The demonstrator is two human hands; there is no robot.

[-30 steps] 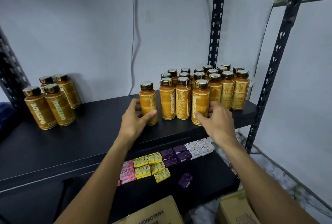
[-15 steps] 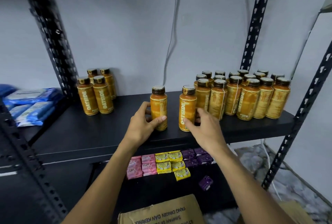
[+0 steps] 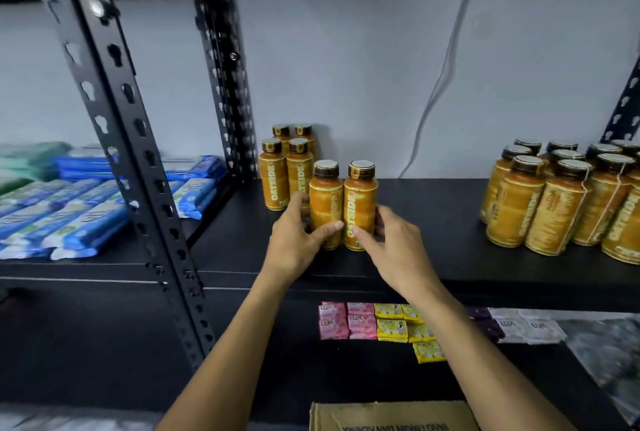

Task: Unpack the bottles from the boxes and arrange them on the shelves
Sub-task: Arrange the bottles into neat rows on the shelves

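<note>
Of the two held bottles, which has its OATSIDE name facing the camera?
The right bottle, gripped by the right hand; the left bottle, in the left hand, shows small print.

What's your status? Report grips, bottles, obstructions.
Left grip holds left bottle, right grip holds right bottle. Both upright, side by side on shelf. Four-bottle cluster close behind.

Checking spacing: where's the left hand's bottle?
Head view, centre-left on the black shelf: the left hand grips the bottle, beside the second bottle in the right hand, in front of the four-bottle group.
</note>
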